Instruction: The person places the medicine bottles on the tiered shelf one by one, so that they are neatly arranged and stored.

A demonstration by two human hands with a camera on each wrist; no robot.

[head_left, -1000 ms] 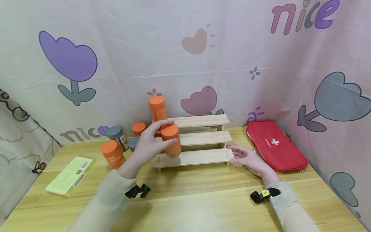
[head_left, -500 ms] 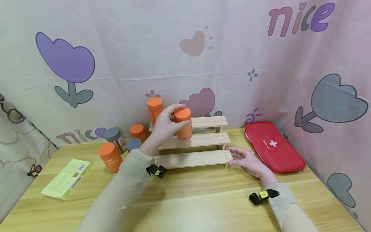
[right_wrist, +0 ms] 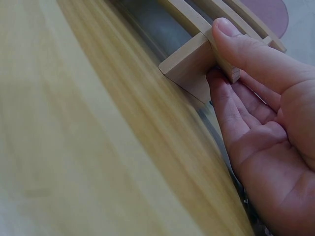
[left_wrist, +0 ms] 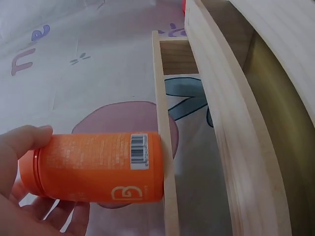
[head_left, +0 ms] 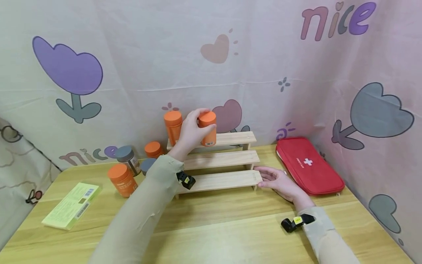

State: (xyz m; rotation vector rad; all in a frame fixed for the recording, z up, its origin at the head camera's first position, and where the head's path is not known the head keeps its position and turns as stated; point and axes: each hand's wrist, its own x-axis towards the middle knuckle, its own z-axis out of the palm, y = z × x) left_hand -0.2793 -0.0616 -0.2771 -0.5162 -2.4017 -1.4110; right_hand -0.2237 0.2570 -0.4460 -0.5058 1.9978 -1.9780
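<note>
My left hand (head_left: 190,132) grips an orange bottle (head_left: 209,135) by its lid end, thumb in front and fingers behind. In the left wrist view the bottle's barcoded base (left_wrist: 140,152) is at the top board (left_wrist: 166,142) of a three-step wooden rack (head_left: 227,159); whether it bears weight there I cannot tell. A second orange bottle (head_left: 173,126) stands on the left end of that top step. At the rack's lower right, my right hand (head_left: 278,182) pinches the end of the lowest board (right_wrist: 229,69), thumb above and fingers below.
Left of the rack stand orange-lidded jars (head_left: 122,179) and grey-lidded jars (head_left: 128,159), partly behind my left arm. A pale green box (head_left: 70,206) lies at the far left. On the right is a red first-aid pouch (head_left: 310,165). A printed curtain (head_left: 148,55) hangs behind.
My left hand has carried the orange bottle from over the lower steps up and back to the top step. The right hand keeps its hold on the rack. The head view has shifted slightly.
</note>
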